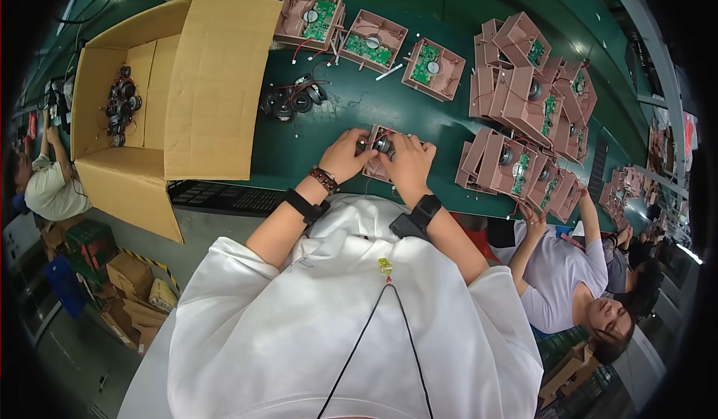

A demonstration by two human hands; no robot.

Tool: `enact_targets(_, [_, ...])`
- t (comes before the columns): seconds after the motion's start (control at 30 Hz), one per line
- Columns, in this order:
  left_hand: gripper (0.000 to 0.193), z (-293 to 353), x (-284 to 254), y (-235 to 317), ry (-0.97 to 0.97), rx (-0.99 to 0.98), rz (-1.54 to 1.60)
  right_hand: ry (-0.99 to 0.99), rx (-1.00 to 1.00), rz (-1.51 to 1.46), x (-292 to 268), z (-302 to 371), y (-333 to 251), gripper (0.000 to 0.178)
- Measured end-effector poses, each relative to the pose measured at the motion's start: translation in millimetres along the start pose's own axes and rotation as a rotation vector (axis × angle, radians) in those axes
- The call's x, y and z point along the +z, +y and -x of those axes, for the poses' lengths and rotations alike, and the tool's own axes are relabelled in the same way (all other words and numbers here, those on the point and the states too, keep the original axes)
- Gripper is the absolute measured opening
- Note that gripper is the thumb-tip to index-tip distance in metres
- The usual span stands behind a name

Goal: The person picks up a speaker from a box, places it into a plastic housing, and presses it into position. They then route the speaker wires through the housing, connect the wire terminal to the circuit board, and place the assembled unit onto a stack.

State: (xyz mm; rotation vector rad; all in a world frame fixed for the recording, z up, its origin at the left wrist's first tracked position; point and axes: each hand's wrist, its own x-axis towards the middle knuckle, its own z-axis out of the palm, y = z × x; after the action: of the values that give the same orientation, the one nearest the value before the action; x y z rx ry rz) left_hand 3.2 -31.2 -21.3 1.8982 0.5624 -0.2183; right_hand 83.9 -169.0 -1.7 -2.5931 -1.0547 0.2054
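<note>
Pink box (375,168) partly hidden by hands (345,156) (409,165).

The green table (441,124) carries open pink housings (516,116) and black speakers (301,103)

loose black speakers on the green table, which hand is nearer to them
Left. The left hand is below and to the right of the loose black speakers in the picture; the right hand is farther right, at the pink housing.
</note>
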Motion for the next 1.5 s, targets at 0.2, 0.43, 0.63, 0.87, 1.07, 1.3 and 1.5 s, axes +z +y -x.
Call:
enact_targets(0.2, [0.044,-16,-2,6,0.019,0.028,-0.063,0.051,-0.007,0.021,-3,0,-3,0.037])
enact_targets(0.43, [0.044,-24,1,2,0.058,0.019,-0.152,0.048,-0.028,-0.012,2,-1,-1,0.038])
enact_targets(0.63, [0.038,-30,-6,26,-0.044,-0.176,-0.175,-0.169,0.107,-0.025,-2,-5,-3,0.038])
enact_targets(0.87, [0.036,-21,9,-3,0.106,-0.022,-0.224,-0.068,0.023,0.126,-11,-8,-4,0.031])
enact_targets(1.07, [0.024,-14,-5,-3,0.179,0.136,0.041,0.176,-0.119,0.074,-38,-20,-21,0.028])
enact_targets(1.3, [0.02,-23,-7,8,0.151,0.247,0.259,0.217,-0.224,-0.214,-30,-23,-14,0.012])
enact_targets(1.5, [0.017,-25,5,41,-0.007,0.236,0.937,0.176,-0.074,-0.506,-38,-22,-6,0.01])
